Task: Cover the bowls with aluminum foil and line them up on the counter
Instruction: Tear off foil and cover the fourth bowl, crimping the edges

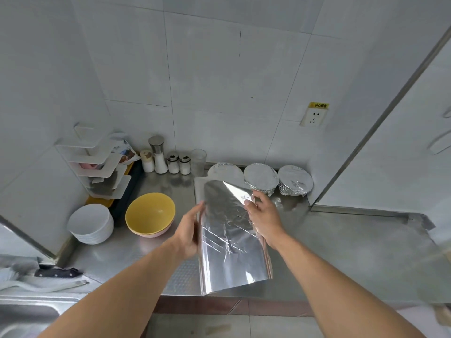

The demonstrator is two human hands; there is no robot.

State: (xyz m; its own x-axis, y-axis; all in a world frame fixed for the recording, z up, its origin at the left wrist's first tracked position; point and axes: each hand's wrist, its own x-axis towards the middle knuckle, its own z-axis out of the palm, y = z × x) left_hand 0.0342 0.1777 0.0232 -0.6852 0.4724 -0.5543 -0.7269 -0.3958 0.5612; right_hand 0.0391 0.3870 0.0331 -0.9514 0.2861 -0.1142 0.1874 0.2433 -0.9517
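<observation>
1. Foil sheet [229, 230]: held up above the steel counter [341, 252], between both hands, just in front of the covered bowls. I judge it very light, limp and easily torn or creased; best taken by its edges, never across the middle.
2. Look: bright silver, mirror-like, with diagonal wrinkles low down and its top right corner folded over.
3. Right hand [264, 217]: fingers curled, pinching the sheet's upper right edge.
4. Left hand [189, 230]: fingers straight and together, laid flat against the sheet's left edge.
5. Covered bowls: three in a row by the back wall, left [225, 172], middle [261, 178], right [295, 181].
6. Uncovered: yellow bowl [150, 214], stacked white bowls [90, 223], both left of the foil.
</observation>
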